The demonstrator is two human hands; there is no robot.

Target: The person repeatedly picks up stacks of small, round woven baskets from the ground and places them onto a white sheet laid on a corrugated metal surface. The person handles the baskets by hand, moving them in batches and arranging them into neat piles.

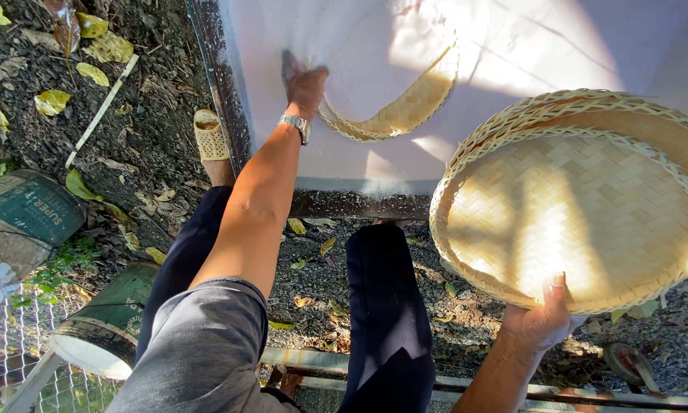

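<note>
The right hand [541, 315] pinches the near rim of a stack of round woven trays [573, 203], the top one bare inside; far left, the left hand [306, 82] presses flat on a white sheet [512, 46] beside a partly covered tray [405, 107]; green drums [107, 325] lie near left.

left wrist: silver wristwatch [295, 125] | grey short sleeve [206, 344] | dark navy trousers [386, 321] | woven tan sandal [209, 135]

L hand [306, 86] on white sheet [543, 46] by woven tray [405, 107]; R hand [541, 320] w/ stacked bamboo trays [573, 206].
</note>
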